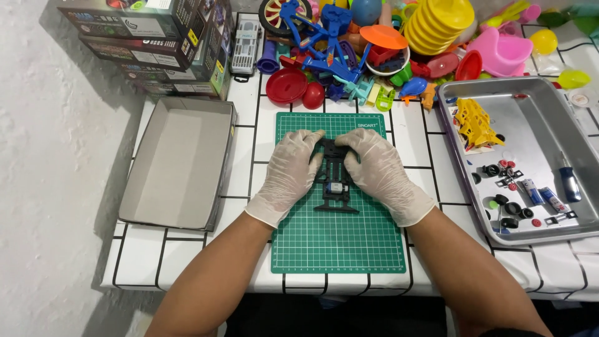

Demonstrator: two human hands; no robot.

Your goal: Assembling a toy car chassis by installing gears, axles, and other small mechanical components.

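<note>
metal tray [543,103]: small wheels [513,208], screwdriver [568,182] | cardboard box [219,168]: bare

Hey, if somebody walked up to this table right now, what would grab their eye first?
Probably the two gloved hands, left hand and right hand, gripping a black toy car chassis on the green cutting mat at the centre. Next comes the bright heap of plastic toys along the far edge, with a blue toy bicycle in it. To the right sits a metal tray of small wheels and parts.
</note>
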